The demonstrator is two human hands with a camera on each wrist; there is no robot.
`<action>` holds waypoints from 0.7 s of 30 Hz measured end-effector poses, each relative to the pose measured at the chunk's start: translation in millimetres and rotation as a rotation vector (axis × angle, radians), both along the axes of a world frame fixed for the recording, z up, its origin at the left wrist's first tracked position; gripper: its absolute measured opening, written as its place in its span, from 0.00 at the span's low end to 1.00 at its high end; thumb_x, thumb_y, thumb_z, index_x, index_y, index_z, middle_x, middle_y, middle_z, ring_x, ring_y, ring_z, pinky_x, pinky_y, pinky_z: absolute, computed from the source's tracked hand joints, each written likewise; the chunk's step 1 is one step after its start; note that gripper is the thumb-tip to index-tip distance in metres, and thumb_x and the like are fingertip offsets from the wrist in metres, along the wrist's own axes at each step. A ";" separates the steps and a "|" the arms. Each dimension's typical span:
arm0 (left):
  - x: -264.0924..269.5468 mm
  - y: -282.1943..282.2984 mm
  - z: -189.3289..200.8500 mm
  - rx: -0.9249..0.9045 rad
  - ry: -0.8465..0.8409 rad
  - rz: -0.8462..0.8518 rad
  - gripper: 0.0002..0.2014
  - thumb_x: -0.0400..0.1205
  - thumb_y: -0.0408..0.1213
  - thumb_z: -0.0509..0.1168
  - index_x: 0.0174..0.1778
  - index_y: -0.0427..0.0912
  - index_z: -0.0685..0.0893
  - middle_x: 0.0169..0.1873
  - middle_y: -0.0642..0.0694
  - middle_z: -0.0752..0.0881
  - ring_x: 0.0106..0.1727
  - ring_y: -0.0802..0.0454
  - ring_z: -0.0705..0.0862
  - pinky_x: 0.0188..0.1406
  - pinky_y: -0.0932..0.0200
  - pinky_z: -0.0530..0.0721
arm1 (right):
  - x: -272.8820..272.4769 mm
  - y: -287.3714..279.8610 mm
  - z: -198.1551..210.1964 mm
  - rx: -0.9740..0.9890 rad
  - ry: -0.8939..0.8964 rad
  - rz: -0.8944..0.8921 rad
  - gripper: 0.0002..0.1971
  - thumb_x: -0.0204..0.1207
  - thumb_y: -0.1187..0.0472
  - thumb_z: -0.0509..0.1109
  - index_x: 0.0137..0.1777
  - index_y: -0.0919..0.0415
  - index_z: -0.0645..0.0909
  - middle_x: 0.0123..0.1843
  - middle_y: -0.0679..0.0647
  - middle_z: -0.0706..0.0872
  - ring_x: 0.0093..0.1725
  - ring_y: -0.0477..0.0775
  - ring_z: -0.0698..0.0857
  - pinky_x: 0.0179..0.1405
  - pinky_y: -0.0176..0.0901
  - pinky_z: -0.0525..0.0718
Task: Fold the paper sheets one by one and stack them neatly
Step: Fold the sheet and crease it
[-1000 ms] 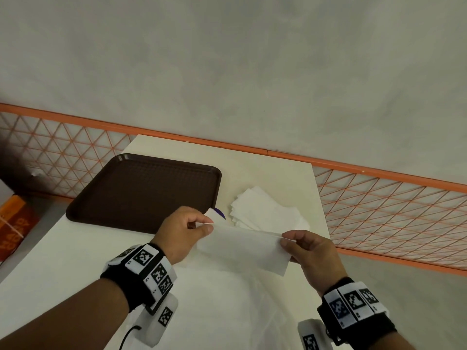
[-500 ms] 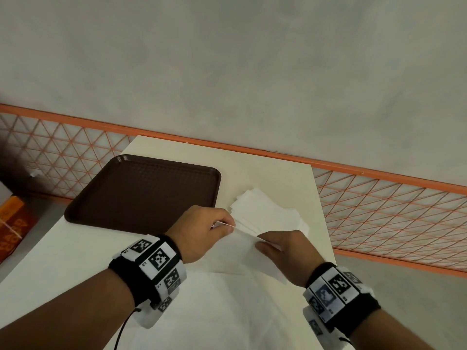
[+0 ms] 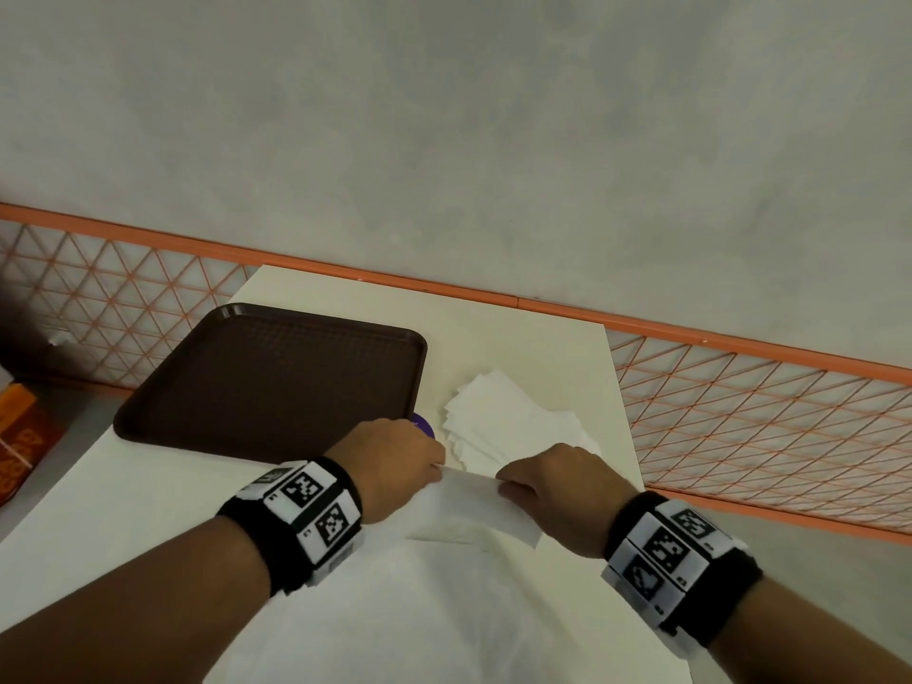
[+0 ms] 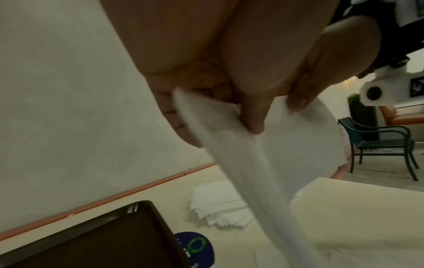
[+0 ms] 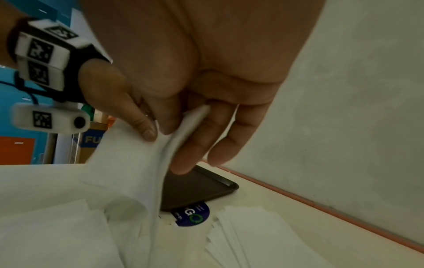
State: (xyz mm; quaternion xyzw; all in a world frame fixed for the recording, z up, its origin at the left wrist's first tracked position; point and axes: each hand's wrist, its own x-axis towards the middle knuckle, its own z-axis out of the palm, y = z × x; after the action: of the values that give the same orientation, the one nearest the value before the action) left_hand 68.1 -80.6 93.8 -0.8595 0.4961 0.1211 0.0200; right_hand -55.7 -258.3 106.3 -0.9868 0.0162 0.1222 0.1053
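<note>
A white paper sheet (image 3: 469, 506) is doubled over and held up between both hands above the cream table (image 3: 533, 348). My left hand (image 3: 434, 464) pinches its left top edge; in the left wrist view the thumb presses the folded sheet (image 4: 231, 137) against the fingers. My right hand (image 3: 506, 481) pinches the right top edge, and the sheet (image 5: 165, 154) curls down from its fingers. A stack of folded white sheets (image 3: 513, 422) lies just beyond the hands. More flat white paper (image 3: 444, 609) lies near me under the arms.
A brown tray (image 3: 276, 377) sits on the table's left part. A blue round sticker (image 3: 425, 423) shows beside its near right corner. An orange lattice rail (image 3: 740, 412) runs behind and to the right of the table. An orange box (image 3: 19, 436) stands at far left.
Both hands have come closer together and moved forward, bringing the sheet's two ends nearly to meet, so the sheet now hangs doubled between them.
</note>
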 end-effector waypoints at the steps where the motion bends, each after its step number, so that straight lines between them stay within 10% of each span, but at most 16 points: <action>1: 4.3 4.2 -0.1 -0.017 0.058 0.032 0.12 0.87 0.46 0.56 0.58 0.48 0.82 0.54 0.48 0.86 0.54 0.48 0.83 0.54 0.54 0.81 | -4.8 -7.5 -2.0 0.033 -0.006 -0.005 0.14 0.85 0.51 0.55 0.48 0.54 0.81 0.42 0.51 0.86 0.44 0.57 0.82 0.43 0.48 0.80; 5: 12.4 12.7 -2.7 -0.082 0.168 0.103 0.16 0.86 0.51 0.56 0.51 0.46 0.85 0.47 0.47 0.87 0.47 0.49 0.85 0.52 0.50 0.84 | -22.3 -33.7 -12.4 0.122 -0.045 -0.193 0.12 0.84 0.52 0.59 0.42 0.52 0.80 0.39 0.45 0.86 0.42 0.50 0.84 0.45 0.46 0.82; 9: 6.8 3.0 -6.8 0.014 0.091 0.069 0.14 0.88 0.48 0.54 0.55 0.45 0.82 0.52 0.46 0.86 0.52 0.46 0.84 0.53 0.50 0.82 | -25.4 -26.4 -18.3 -0.035 -0.429 -0.212 0.15 0.79 0.47 0.67 0.60 0.52 0.84 0.58 0.46 0.88 0.56 0.54 0.86 0.53 0.46 0.84; 13: -8.7 -15.5 -12.3 0.053 -0.014 -0.079 0.09 0.88 0.42 0.56 0.59 0.46 0.80 0.54 0.47 0.85 0.54 0.46 0.84 0.49 0.52 0.80 | -8.2 5.1 -17.4 -0.069 -0.157 -0.043 0.26 0.81 0.40 0.58 0.75 0.51 0.72 0.68 0.48 0.83 0.68 0.53 0.79 0.67 0.47 0.74; 17: -4.3 -16.4 -13.2 -0.046 0.108 -0.005 0.12 0.88 0.46 0.55 0.56 0.47 0.81 0.51 0.47 0.86 0.52 0.47 0.84 0.51 0.52 0.82 | -3.0 5.6 -25.6 -0.084 -0.088 -0.032 0.14 0.86 0.49 0.52 0.56 0.52 0.78 0.51 0.51 0.88 0.51 0.59 0.84 0.43 0.46 0.73; 21: 16.2 0.3 -21.7 -0.232 0.320 0.169 0.13 0.84 0.50 0.59 0.49 0.49 0.86 0.39 0.53 0.86 0.42 0.54 0.84 0.48 0.54 0.84 | -11.2 -17.6 -29.7 0.045 -0.063 -0.161 0.12 0.86 0.49 0.55 0.51 0.51 0.79 0.43 0.48 0.86 0.45 0.57 0.83 0.43 0.46 0.77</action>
State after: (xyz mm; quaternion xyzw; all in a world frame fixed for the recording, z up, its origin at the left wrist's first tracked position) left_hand 84.3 -80.3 72.1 -0.8644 0.4298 0.1992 -0.1682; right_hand -66.9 -275.9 76.7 -0.9831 0.0894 0.0825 0.1372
